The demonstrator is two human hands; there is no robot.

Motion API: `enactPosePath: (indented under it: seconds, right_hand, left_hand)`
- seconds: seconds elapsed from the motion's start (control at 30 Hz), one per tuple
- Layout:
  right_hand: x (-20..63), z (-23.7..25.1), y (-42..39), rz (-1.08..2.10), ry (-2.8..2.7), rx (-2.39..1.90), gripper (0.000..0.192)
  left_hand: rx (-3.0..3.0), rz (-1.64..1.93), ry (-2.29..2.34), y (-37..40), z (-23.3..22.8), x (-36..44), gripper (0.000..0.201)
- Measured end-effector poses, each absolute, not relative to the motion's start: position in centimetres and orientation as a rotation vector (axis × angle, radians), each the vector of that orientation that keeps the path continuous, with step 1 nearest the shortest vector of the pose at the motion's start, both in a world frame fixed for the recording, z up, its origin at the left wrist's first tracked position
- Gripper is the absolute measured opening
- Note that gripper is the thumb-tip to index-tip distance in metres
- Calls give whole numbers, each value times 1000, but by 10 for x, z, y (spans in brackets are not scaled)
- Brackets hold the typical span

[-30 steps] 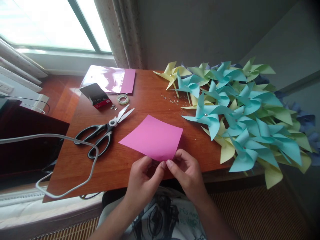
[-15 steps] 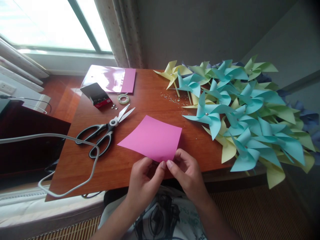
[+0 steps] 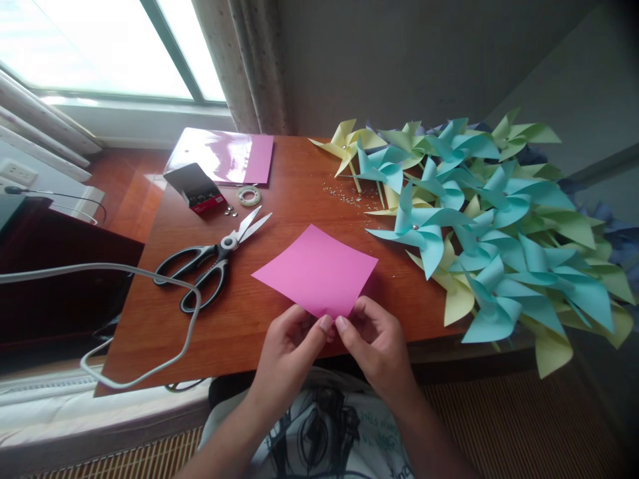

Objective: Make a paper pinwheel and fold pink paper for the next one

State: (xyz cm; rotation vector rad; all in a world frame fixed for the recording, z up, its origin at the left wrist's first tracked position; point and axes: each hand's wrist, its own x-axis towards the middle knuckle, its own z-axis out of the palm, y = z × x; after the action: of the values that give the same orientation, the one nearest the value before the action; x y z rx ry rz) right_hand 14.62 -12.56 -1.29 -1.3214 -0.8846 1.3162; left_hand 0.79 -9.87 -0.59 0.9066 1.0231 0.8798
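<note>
Two hands meet at the bottom centre of the frame, and both are pinching the same thing: the left hand (image 3: 287, 346) and the right hand (image 3: 374, 342) each close thumb and fingertips on the near corner of a pink paper square (image 3: 317, 271), which lies flat on the wooden table (image 3: 150, 313) with that corner right at the table's near edge. The sheet shows no crease, no cut, no fold yet (a plain square, as far as this view lets me judge), so this one looks to be at its very first step. Moving up and to the left of the frame, black-handled scissors (image 3: 212, 263) lie with blades slightly apart, untouched, and a pale cable (image 3: 150, 319) loops across the table's lower-left corner beside them. Further back, a small roll of tape (image 3: 248, 195) sits next to a few loose metal pins (image 3: 230, 212) and a little open box (image 3: 196, 188), with a glossy pack of pink paper (image 3: 224, 154) behind them toward the window at the upper left. Over on the right half of the frame, a big heap of finished pinwheels (image 3: 479, 226) in light blue, yellow and pale green spills past the table's edge, with tiny bits scattered on the wood just before it. Judging from that pile, plenty is done already; the pink sheet has all its cutting, folding and pinning left.
</note>
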Motion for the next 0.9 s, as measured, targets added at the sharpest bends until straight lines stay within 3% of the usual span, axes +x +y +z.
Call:
enactPosePath:
  seconds: [0.9]
  right_hand:
    - [149, -9, -121, 1334, -955, -1342, 12]
  left_hand:
    - [916, 882, 1064, -93, 1, 10, 17]
